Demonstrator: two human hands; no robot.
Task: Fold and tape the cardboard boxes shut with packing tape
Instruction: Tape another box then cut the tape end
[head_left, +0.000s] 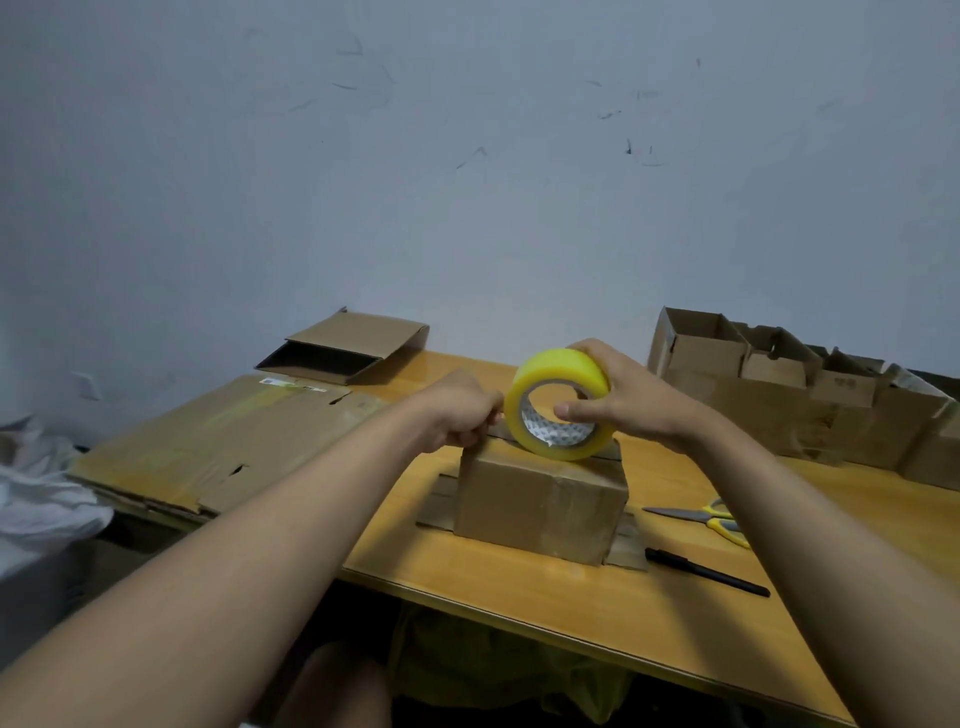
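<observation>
Box: one on table; right hand grips tape roll, left hand pinches tape end.

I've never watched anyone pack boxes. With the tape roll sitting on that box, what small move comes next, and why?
Probably draw the tape roll rightward along the box top. The right hand grips the roll standing on the top, while the left hand pinches at the box's left edge, seemingly anchoring the tape's end.

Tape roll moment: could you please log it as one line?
right hand grips tape roll | left hand pinches tape end | box
</observation>
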